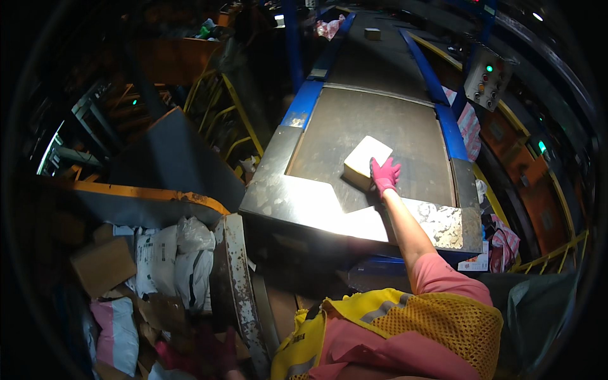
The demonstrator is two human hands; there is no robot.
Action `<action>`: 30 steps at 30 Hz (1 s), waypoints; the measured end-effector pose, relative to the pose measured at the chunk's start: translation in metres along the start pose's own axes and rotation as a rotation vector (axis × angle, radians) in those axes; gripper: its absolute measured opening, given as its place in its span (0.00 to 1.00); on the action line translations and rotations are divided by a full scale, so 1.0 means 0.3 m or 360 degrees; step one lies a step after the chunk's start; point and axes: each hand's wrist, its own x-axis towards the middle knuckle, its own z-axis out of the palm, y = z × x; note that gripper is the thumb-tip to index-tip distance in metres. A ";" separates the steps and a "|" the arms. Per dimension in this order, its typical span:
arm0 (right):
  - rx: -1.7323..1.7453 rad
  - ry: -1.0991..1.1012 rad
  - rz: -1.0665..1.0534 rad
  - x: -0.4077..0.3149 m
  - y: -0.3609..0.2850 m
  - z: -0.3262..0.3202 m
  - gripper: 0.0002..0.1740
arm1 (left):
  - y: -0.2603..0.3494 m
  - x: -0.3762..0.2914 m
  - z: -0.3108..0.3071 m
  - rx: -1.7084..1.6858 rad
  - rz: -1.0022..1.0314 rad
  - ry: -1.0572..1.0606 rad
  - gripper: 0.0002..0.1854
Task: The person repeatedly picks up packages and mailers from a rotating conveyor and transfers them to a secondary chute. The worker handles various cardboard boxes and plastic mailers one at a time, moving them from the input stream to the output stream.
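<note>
My right hand [385,175], in a pink glove, reaches over the near end of a conveyor belt [327,123]. Its fingers are spread at the right side of a small cardboard box [365,161], whose top is brightly lit; the hand touches that side without closing around it. Low on the left, in shadow, my left hand [213,349] in a matching glove is among heaped parcels. Around it are a brown carton [105,267], white plastic mailer bags [159,261] and a pink-and-white bag [116,330]. Darkness hides whether the left fingers grip anything.
A rusty metal post [240,270] stands between the parcel heap and the conveyor. Blue side rails [300,105] flank the belt. A control box [489,78] with lit buttons is at the right. Another small box [372,34] sits far up the belt. Yellow railings [232,104] rise on the left.
</note>
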 end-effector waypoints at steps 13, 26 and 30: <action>0.0952 -0.1806 -0.1547 -0.900 -0.015 0.032 0.32 | -0.132 -0.278 0.000 -0.0251 0.0124 0.0607 0.27; 0.1115 -0.2956 0.0173 -1.157 -0.126 -0.145 0.44 | 0.273 -0.186 0.100 -0.1387 0.0635 0.0771 0.34; 0.1703 -0.2391 0.0504 -0.900 -0.122 -0.108 0.36 | 0.204 0.085 0.077 -0.1250 0.0568 0.0954 0.50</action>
